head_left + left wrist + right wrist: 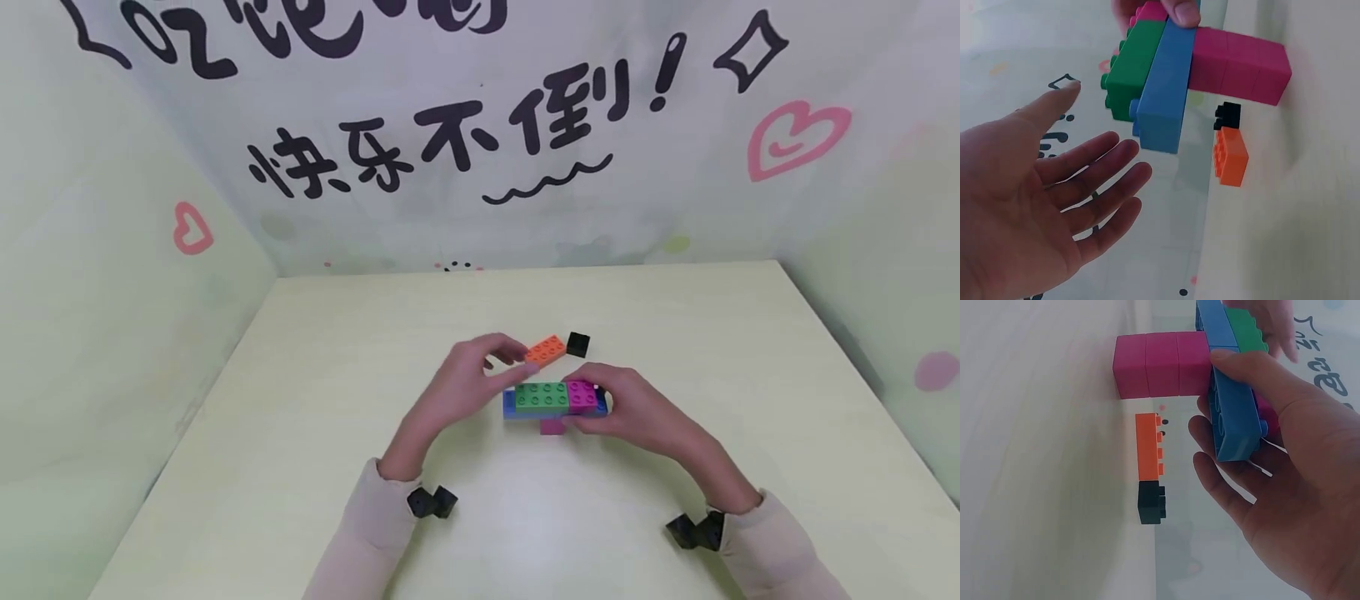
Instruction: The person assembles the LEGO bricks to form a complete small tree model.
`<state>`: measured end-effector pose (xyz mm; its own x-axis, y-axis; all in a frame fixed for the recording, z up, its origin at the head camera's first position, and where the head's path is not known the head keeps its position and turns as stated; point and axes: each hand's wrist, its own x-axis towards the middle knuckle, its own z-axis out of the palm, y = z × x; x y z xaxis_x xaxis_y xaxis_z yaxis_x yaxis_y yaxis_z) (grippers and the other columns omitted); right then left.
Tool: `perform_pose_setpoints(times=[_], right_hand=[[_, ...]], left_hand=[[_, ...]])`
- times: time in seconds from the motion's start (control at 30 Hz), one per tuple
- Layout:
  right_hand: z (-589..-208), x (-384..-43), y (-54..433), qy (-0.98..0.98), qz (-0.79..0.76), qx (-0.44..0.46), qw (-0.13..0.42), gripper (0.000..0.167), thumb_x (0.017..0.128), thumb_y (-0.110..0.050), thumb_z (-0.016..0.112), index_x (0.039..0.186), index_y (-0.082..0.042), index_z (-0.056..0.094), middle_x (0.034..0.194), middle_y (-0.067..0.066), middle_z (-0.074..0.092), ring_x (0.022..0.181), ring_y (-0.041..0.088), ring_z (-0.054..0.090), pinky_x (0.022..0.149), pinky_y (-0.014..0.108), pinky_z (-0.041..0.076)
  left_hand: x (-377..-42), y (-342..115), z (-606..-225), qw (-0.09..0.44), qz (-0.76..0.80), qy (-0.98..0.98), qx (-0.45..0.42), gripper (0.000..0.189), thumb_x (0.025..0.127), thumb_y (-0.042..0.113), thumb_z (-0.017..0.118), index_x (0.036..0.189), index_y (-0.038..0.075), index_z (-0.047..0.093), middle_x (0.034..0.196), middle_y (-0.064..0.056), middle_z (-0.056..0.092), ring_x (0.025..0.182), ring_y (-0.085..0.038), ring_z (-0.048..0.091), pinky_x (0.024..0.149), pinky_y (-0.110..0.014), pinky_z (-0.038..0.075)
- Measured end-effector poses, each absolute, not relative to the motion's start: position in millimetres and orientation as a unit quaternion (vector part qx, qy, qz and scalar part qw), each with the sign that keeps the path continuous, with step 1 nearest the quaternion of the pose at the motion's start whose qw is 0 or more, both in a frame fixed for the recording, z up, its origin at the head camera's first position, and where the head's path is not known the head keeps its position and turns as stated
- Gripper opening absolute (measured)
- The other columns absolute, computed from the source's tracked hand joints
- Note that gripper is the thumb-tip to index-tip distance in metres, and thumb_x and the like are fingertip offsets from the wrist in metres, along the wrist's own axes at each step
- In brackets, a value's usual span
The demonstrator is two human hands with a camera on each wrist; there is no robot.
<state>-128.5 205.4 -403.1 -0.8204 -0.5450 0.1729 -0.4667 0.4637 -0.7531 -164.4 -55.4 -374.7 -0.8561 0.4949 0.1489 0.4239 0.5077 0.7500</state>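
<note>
A toy-brick build stands upright on the table: a column of pink bricks (1238, 65) carries a blue bar (1167, 81), topped by a green brick (542, 396) and a smaller pink brick (582, 395). My right hand (626, 408) grips the build's right end, its thumb (1229, 359) on the blue near side and its fingers behind. Beside the left end is my left hand (476, 375), palm facing the build. Its fingers are spread and hold nothing; the left wrist view shows a gap between them and the bricks.
Behind the build, an orange brick (546, 350) and a small black brick (578, 343) lie close together on the pale table (337, 358). A printed backdrop (450, 225) rises at the table's back edge, with side panels left and right.
</note>
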Motion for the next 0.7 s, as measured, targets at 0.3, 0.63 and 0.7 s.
perform_pose_setpoints(times=[0.3, 0.63, 0.7], right_hand=[[-399.6, -127.0, 205.3, 0.864, -0.41, -0.286, 0.058, 0.041, 0.079, -0.012, 0.083, 0.114, -0.018, 0.064, 0.098, -0.01, 0.063, 0.086, 0.013, 0.059, 0.071, 0.029, 0.053], [-398.7, -127.9, 209.9, 0.872, -0.396, -0.28, 0.066, 0.037, 0.079, -0.019, 0.084, 0.11, -0.021, 0.064, 0.099, -0.014, 0.063, 0.084, 0.01, 0.059, 0.071, 0.027, 0.052], [-398.3, -127.1, 212.0, 0.871, -0.398, -0.28, 0.062, 0.037, 0.079, -0.019, 0.084, 0.11, -0.02, 0.064, 0.099, -0.013, 0.063, 0.084, 0.011, 0.058, 0.072, 0.027, 0.052]], left_hand=[[-204.0, -49.0, -390.3, 0.04, 0.352, 0.909, 0.22, 0.032, 0.092, 0.029, 0.071, 0.116, 0.008, 0.067, 0.107, -0.002, 0.068, 0.091, -0.013, 0.061, 0.072, -0.026, 0.051], [-229.6, -24.3, -414.1, 0.085, 0.266, 0.934, 0.221, 0.04, 0.087, 0.036, 0.075, 0.116, 0.009, 0.068, 0.099, -0.001, 0.067, 0.083, -0.013, 0.059, 0.072, -0.027, 0.049], [-232.8, -17.3, -413.0, 0.09, 0.251, 0.936, 0.228, 0.041, 0.085, 0.037, 0.077, 0.115, 0.01, 0.069, 0.097, -0.001, 0.067, 0.083, -0.013, 0.058, 0.072, -0.028, 0.049]])
